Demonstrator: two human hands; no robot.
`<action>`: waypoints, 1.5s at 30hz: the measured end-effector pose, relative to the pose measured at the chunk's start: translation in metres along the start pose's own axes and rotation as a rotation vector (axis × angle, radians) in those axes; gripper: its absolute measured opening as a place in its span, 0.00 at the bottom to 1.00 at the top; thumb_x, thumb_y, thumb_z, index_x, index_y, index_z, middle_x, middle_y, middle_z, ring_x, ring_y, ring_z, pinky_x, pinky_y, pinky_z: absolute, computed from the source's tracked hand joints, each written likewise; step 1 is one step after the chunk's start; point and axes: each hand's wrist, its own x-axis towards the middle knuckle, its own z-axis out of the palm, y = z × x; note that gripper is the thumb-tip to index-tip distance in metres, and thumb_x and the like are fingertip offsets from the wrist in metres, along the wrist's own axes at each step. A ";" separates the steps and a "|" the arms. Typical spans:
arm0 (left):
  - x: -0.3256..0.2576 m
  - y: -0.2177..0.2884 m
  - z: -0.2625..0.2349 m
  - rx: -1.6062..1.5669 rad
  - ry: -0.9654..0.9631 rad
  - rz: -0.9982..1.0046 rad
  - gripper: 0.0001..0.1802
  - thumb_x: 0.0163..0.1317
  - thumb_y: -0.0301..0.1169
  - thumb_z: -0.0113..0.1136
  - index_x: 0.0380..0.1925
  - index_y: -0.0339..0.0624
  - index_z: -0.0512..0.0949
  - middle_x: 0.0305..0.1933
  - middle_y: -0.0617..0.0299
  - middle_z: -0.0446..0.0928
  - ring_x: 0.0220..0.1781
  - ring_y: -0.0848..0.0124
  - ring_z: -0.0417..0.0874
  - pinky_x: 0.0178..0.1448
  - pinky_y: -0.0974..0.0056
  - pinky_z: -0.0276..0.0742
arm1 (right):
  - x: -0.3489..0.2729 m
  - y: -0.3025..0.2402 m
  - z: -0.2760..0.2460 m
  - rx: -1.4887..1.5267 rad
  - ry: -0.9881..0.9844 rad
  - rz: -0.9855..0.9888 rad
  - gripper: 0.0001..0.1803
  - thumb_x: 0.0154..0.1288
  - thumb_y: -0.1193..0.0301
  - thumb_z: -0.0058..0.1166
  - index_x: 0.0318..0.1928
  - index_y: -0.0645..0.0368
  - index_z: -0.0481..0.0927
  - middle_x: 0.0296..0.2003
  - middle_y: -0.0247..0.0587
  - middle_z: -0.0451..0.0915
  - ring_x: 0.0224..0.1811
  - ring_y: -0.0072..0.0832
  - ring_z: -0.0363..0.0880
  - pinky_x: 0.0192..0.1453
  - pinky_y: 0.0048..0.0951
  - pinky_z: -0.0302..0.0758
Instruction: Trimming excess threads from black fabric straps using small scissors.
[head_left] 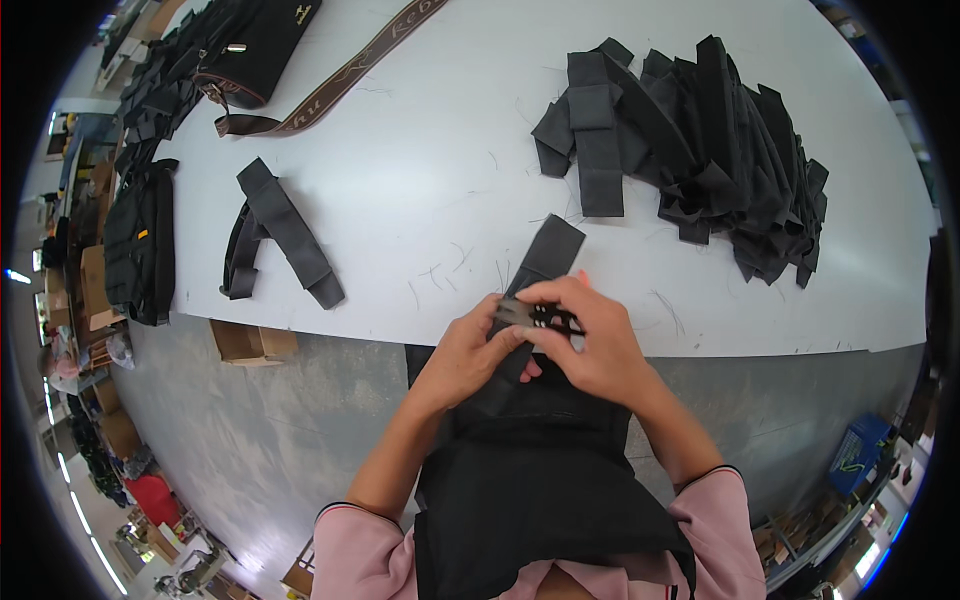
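My left hand (470, 355) grips a black webbing strap (545, 255) that runs from the white table (420, 170) edge down toward my lap. My right hand (590, 335) pinches a small pair of metal thread snips (535, 317) against the strap, right beside my left thumb. Both hands meet just off the table's near edge. A black fabric piece (540, 480) lies across my lap under the hands.
A large heap of black straps (700, 150) covers the table's far right. A folded black strap (285, 235) lies at left. A black bag (255, 45) with a brown patterned shoulder strap (345, 80) sits at the far left. A cardboard box (250, 342) stands on the floor.
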 end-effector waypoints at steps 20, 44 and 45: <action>-0.011 0.017 -0.008 -0.211 -0.139 -0.188 0.14 0.68 0.32 0.51 0.46 0.33 0.68 0.40 0.57 0.80 0.31 0.75 0.82 0.38 0.70 0.80 | 0.018 0.004 -0.024 -0.222 -0.117 -0.315 0.19 0.40 0.82 0.63 0.38 0.55 0.84 0.28 0.32 0.73 0.33 0.31 0.69 0.35 0.28 0.68; -0.009 0.003 -0.002 -0.094 0.157 -0.089 0.20 0.67 0.34 0.53 0.55 0.36 0.66 0.41 0.55 0.80 0.34 0.72 0.82 0.39 0.68 0.78 | -0.014 0.011 -0.007 -0.058 0.172 -0.007 0.12 0.45 0.80 0.63 0.34 0.59 0.82 0.28 0.37 0.71 0.33 0.34 0.68 0.37 0.30 0.68; -0.008 0.002 0.000 -0.312 0.196 -0.054 0.22 0.68 0.34 0.52 0.58 0.38 0.64 0.45 0.54 0.79 0.37 0.71 0.81 0.42 0.67 0.78 | -0.021 0.014 -0.005 -0.059 0.174 -0.007 0.12 0.45 0.80 0.63 0.34 0.59 0.82 0.28 0.37 0.71 0.33 0.34 0.68 0.37 0.30 0.68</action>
